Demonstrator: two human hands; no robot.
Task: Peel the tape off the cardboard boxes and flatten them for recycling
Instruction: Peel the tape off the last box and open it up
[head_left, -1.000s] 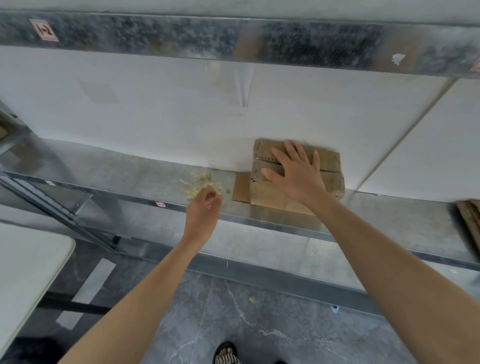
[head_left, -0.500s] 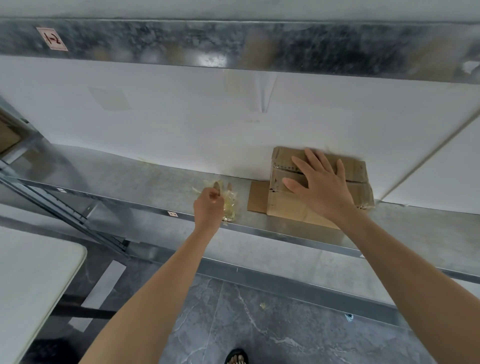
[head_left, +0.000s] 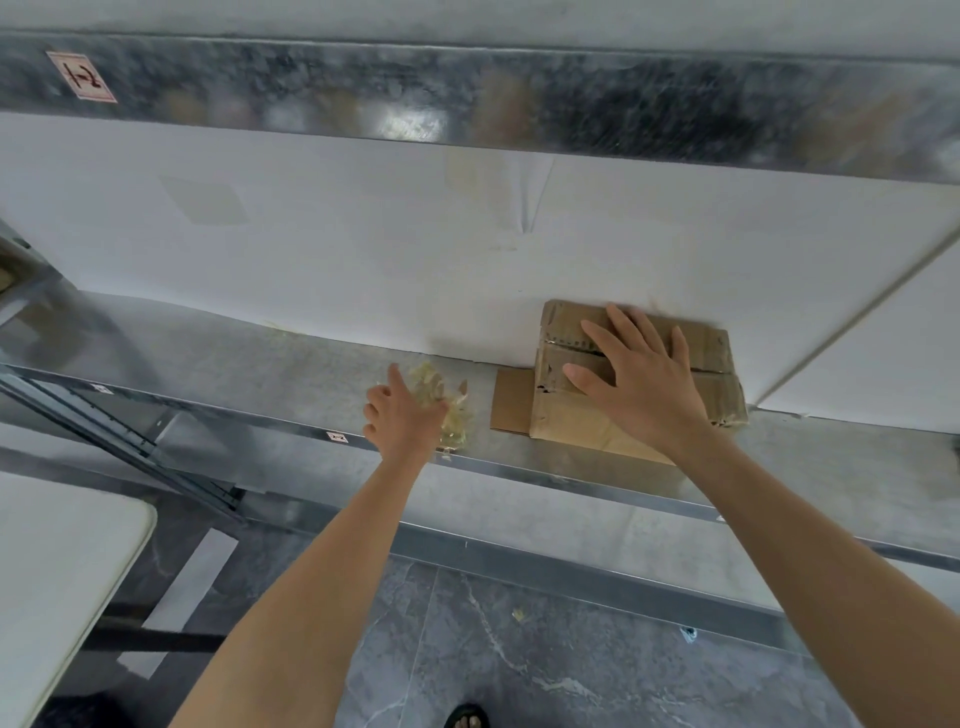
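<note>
A flattened brown cardboard box (head_left: 571, 426) lies on the metal shelf (head_left: 260, 364) against the white wall. My right hand (head_left: 644, 384) presses flat on top of it with fingers spread and straight. To the left of the box sits a crumpled wad of yellowish peeled tape (head_left: 449, 410) on the shelf. My left hand (head_left: 402, 415) is on that wad with curled fingers and grips it; part of the wad is hidden under the hand.
A second metal shelf beam (head_left: 467, 98) runs overhead. A white table corner (head_left: 62, 561) stands at the lower left. Below the shelf is grey tiled floor (head_left: 519, 665) with small tape scraps, and a sandalled foot (head_left: 467, 719) at the bottom edge.
My left hand carried the tape to the right along the shelf toward the box and now sits lower on the wad. My right hand stayed pressed on the box.
</note>
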